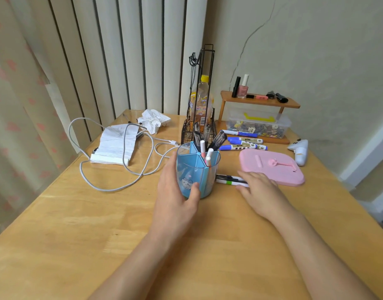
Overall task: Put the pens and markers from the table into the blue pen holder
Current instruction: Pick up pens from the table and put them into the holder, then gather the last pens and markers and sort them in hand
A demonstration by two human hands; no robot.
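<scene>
The blue pen holder (192, 169) stands on the wooden table (99, 224), divided into compartments, with several pens and pink-white markers upright in its far side. My left hand (175, 191) wraps around its near left wall. Just right of the holder lie two pens (228, 179), one white with a green band, one dark. My right hand (258, 187) rests flat over their right ends, fingers spread, touching them. Three blue whiteboard markers (243, 140) lie farther back, behind the holder on the right.
A pink flat tray (272, 167) sits right of the pens. A black wire rack (199, 126) with a bottle stands behind the holder. A white cable (121, 169), a paper stack (116, 148), crumpled tissue (153, 120), a small wooden shelf (259, 102) and a clear box (257, 126) fill the back.
</scene>
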